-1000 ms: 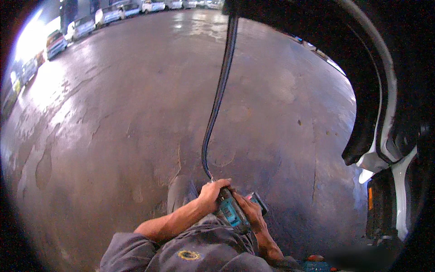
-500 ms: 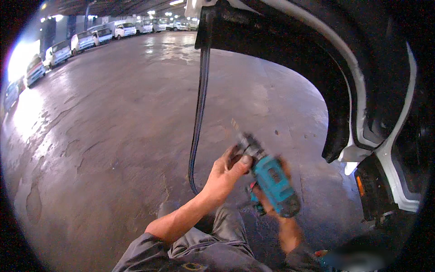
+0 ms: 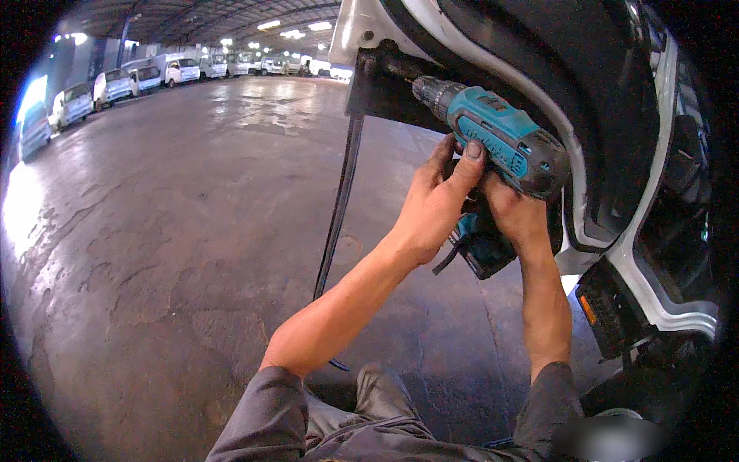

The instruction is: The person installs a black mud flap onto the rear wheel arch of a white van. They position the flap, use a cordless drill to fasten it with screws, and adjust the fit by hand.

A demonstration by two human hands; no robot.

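Note:
A teal and black cordless drill (image 3: 493, 131) is raised in both my hands, its chuck pointing up and left. My right hand (image 3: 516, 208) grips the handle from behind, most of its fingers hidden. My left hand (image 3: 443, 189) closes on the drill from the left, thumb against the teal body below the chuck. The front end of the drill lies over the corner of a black panel (image 3: 377, 92) on the vehicle; I cannot tell whether the bit touches it. From that corner a long black strip (image 3: 339, 204) hangs down toward the floor.
White and black bodywork (image 3: 573, 138) curves overhead and down the right side. An orange reflector (image 3: 587, 309) sits on a dark part low at the right. Several parked white trucks (image 3: 181, 71) line the far left. The concrete floor (image 3: 192, 231) is stained and worn.
The drill has gone from low before my body up to the black panel's corner. My left hand has shifted from the chuck to the drill's body; both arms now reach farther out.

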